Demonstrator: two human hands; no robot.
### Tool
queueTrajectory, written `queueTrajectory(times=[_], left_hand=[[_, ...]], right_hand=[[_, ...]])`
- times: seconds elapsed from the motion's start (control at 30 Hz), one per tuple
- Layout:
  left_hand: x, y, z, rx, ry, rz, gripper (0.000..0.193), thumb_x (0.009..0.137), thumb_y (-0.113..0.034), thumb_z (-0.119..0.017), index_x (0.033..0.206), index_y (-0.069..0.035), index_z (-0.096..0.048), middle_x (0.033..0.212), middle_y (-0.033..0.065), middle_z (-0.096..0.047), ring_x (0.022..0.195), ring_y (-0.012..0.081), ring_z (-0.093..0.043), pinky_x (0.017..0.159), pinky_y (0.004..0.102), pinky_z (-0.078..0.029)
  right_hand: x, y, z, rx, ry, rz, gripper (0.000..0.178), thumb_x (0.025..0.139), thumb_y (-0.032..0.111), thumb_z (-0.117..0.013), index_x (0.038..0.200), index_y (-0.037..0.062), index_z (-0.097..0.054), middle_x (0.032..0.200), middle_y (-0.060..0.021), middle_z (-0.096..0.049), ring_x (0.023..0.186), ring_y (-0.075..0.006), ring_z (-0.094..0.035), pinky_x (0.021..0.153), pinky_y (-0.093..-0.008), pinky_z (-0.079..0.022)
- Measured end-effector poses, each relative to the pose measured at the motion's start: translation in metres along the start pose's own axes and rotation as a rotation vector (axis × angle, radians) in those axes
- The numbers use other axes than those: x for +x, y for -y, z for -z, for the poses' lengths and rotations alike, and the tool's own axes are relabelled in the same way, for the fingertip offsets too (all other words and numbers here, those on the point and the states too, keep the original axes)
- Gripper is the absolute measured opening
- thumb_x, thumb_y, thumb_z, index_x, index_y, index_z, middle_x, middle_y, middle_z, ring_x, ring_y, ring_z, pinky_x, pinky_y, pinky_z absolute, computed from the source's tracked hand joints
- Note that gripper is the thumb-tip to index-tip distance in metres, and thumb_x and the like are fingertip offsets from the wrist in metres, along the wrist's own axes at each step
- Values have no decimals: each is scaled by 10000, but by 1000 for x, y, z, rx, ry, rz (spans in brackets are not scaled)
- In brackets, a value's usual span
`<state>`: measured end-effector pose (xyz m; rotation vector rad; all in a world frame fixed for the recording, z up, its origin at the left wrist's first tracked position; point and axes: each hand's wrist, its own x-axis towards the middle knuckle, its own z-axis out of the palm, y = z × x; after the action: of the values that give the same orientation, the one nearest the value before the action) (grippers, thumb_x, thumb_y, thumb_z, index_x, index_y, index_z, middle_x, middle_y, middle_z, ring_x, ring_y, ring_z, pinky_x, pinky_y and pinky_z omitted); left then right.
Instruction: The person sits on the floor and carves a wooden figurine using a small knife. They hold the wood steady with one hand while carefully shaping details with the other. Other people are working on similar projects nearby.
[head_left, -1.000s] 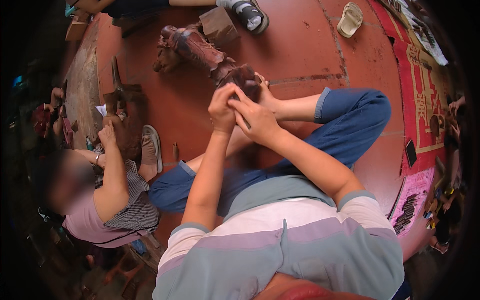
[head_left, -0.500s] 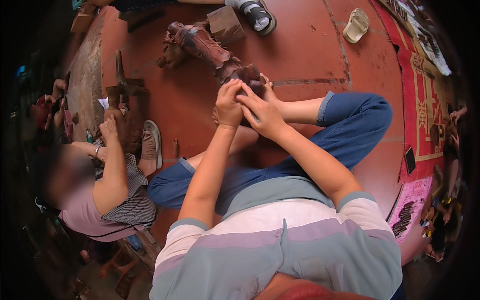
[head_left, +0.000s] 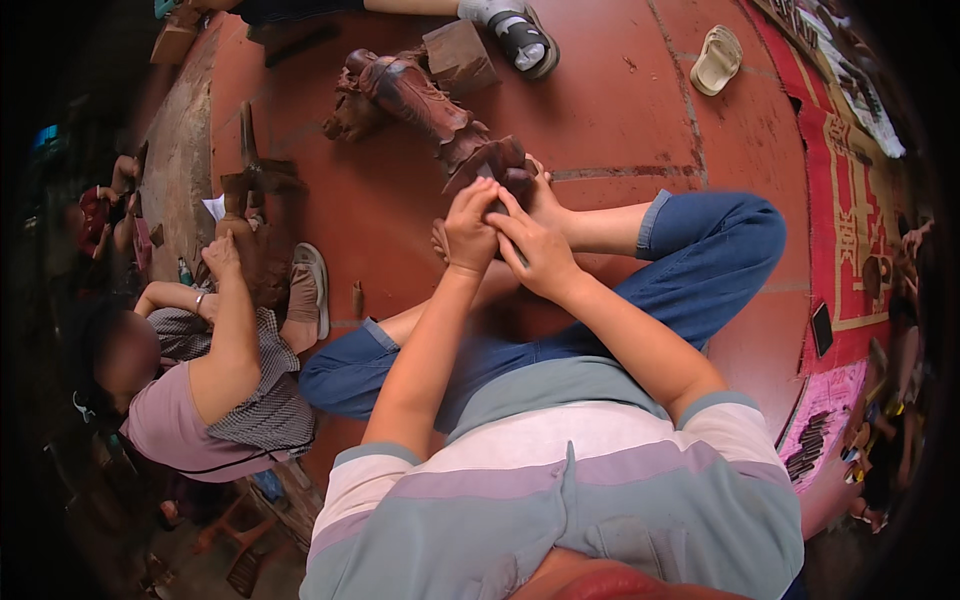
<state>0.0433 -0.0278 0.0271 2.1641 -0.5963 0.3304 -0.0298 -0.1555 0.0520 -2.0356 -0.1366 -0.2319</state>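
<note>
A dark reddish-brown carved wooden statue point(head_left: 415, 97) lies on the floor ahead of me, its flared base point(head_left: 490, 165) towards my bare feet. Close to that base, my left hand point(head_left: 470, 228) is closed, fingers bent together and pointing at the wood. My right hand point(head_left: 540, 250) meets it at the fingertips, closed round a slim dark tool point(head_left: 519, 254). Only a short length of the tool shows between the fingers, so its kind and working end stay hidden. Whether the left fingers grip the tool too, I cannot make out.
A wood block point(head_left: 460, 58) props the statue's far side. To my left a seated person point(head_left: 215, 400) holds a brown wooden piece point(head_left: 262, 245). A loose sandal point(head_left: 716, 60) lies far right, near a red patterned mat point(head_left: 845, 220) and a phone point(head_left: 821, 330).
Both hands have drawn back a little towards me, off the statue's base, and more of the base shows. The whole view has shifted slightly.
</note>
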Motion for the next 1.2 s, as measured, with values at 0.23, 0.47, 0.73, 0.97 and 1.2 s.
queueTrajectory(times=[0.23,0.47,0.73,0.97,1.2], left_hand=[[8,-5,9,-16,9,6,306,729,46,-701,1024,-32,-708,1053,132,-705,1002,265,-689,858,342,-563],[-13,-4,0,12,51,2,346,696,14,-714,1037,-47,-718,1102,123,-694,1096,300,-644,957,386,-517],[21,-14,9,-26,27,42,310,710,3,-722,1013,-60,-702,1058,129,-695,1012,307,-662,886,377,-546],[-14,-9,5,35,178,13,329,689,23,-717,1012,-34,-695,1060,135,-693,1018,302,-667,889,372,-548],[33,-17,9,-13,26,30,311,721,39,-706,1022,-40,-701,1058,138,-696,1007,288,-680,878,359,-556]], right_hand=[[15,14,13,48,-37,43,270,908,161,-580,1161,82,-632,1411,-239,-480,974,-389,-651,813,-421,-534],[-14,-2,7,-10,53,-43,281,916,169,-578,1183,92,-622,1475,-206,-424,984,-358,-662,795,-410,-550],[20,7,18,85,-61,0,244,908,163,-588,1130,80,-644,1368,-225,-533,985,-372,-656,861,-407,-519],[-12,0,13,-1,108,-126,257,913,171,-575,1148,91,-639,1414,-220,-487,973,-360,-659,814,-413,-535],[27,5,25,1,-44,41,247,909,166,-584,1134,88,-651,1424,-227,-474,997,-368,-653,840,-409,-532]])
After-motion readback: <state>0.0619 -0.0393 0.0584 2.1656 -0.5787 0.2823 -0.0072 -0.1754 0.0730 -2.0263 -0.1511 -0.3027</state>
